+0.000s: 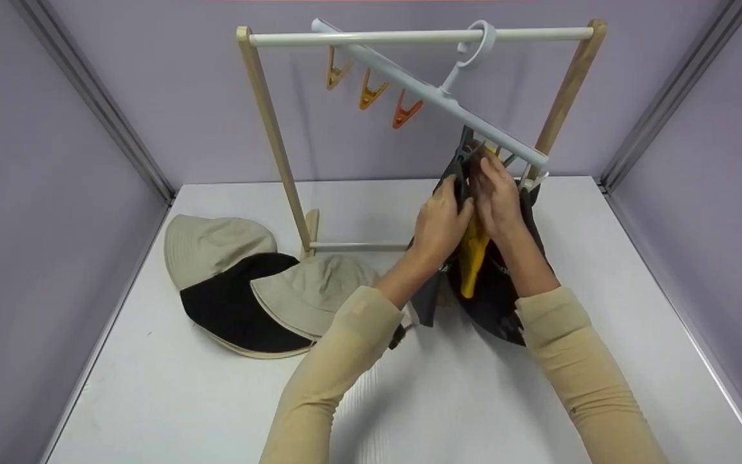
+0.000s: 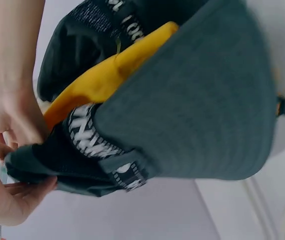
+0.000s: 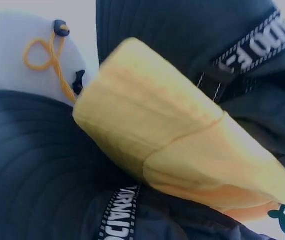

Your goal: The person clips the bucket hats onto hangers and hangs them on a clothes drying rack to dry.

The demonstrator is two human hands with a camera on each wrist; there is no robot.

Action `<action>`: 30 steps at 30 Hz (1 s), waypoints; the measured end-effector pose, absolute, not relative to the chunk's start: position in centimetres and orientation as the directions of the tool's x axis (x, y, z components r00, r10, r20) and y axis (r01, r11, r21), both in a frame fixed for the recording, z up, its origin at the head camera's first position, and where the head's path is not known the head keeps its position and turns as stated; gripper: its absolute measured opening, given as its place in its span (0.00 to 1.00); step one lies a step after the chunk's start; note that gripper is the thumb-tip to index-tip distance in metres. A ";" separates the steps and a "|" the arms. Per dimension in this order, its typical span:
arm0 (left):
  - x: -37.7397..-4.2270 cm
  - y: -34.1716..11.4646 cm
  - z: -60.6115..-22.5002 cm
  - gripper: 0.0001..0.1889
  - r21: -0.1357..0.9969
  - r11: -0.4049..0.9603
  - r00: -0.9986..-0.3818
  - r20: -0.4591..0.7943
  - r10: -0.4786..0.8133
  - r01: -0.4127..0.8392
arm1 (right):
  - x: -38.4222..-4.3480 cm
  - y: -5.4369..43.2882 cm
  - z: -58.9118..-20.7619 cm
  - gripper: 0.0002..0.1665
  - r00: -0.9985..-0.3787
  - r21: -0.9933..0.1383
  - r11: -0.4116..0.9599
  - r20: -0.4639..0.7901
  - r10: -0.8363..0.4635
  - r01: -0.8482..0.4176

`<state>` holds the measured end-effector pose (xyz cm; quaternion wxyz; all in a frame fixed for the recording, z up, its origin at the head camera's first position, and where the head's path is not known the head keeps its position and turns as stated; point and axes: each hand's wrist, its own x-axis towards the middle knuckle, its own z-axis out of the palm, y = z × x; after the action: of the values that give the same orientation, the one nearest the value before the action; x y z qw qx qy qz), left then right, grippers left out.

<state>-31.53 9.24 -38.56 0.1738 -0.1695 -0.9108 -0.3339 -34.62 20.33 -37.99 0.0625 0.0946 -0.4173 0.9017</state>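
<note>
My left hand [image 1: 438,222] grips the crown edge of a dark bucket hat [image 2: 192,110], its thumb and fingers on either side of the fabric. Across from it, my right hand [image 1: 496,196] has its fingers extended upward by the top of a yellow hat [image 3: 147,120]. This yellow hat hangs between the dark hat and another black hat [image 1: 496,309]. Just above the fingertips is a dark clip [image 1: 464,153] under the pale blue hanger [image 1: 432,93]. The right fingertips are partly hidden in the right wrist view.
The hanger hooks on a white-barred wooden rack [image 1: 268,122], tilted down to the right. Orange-toned clips, including an orange clip [image 1: 405,113], hang at its left. A beige hat [image 1: 216,248], a black-and-beige hat [image 1: 242,309] and another beige hat [image 1: 319,287] overlap on the white table [image 1: 171,399].
</note>
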 end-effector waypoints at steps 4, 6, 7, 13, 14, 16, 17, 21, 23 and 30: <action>-30.4 9.4 -40.6 0.29 0.562 0.719 -0.901 0.377 0.216 0.408 | -33.5 20.5 -38.6 0.26 -0.962 -0.765 -0.599 0.271 0.029 -0.234; -29.8 9.6 -41.9 0.31 0.565 0.722 -0.908 0.357 0.221 0.398 | -32.8 20.5 -39.0 0.26 -0.960 -0.774 -0.585 0.280 0.026 -0.241; -29.5 9.6 -42.6 0.32 0.570 0.723 -0.912 0.347 0.218 0.390 | -32.4 20.4 -39.2 0.26 -0.960 -0.779 -0.579 0.278 0.029 -0.243; -28.7 10.2 -46.5 0.38 0.637 0.704 -0.943 0.295 0.154 0.314 | -30.4 20.2 -41.2 0.26 -0.976 -0.825 -0.529 0.215 0.032 -0.199; -28.6 10.3 -47.0 0.38 0.654 0.693 -0.946 0.291 0.142 0.305 | -30.1 20.2 -41.6 0.27 -0.978 -0.833 -0.520 0.204 0.034 -0.192; -28.4 10.5 -48.0 0.38 0.685 0.662 -0.945 0.302 0.122 0.304 | -29.7 20.1 -42.3 0.27 -0.981 -0.843 -0.505 0.186 0.050 -0.185; -28.3 10.5 -48.4 0.39 0.700 0.645 -0.945 0.309 0.112 0.305 | -29.4 20.1 -42.7 0.27 -0.983 -0.849 -0.496 0.176 0.058 -0.182; -27.6 10.9 -49.5 0.39 0.752 0.584 -0.944 0.320 0.082 0.306 | -28.6 20.3 -43.9 0.27 -0.987 -0.861 -0.481 0.135 0.093 -0.163; -27.2 11.2 -49.8 0.40 0.764 0.569 -0.945 0.316 0.080 0.303 | -28.2 20.5 -44.4 0.28 -0.988 -0.861 -0.487 0.114 0.101 -0.149; -25.8 11.1 -50.6 0.40 0.871 0.424 -0.969 0.226 0.101 0.247 | -26.6 21.0 -44.4 0.27 -0.978 -0.830 -0.522 0.124 0.166 -0.194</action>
<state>-25.84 11.14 -50.59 0.0698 -0.1035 -0.8409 -0.5267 -26.58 20.99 -44.38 0.1033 0.0146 -0.4777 0.8723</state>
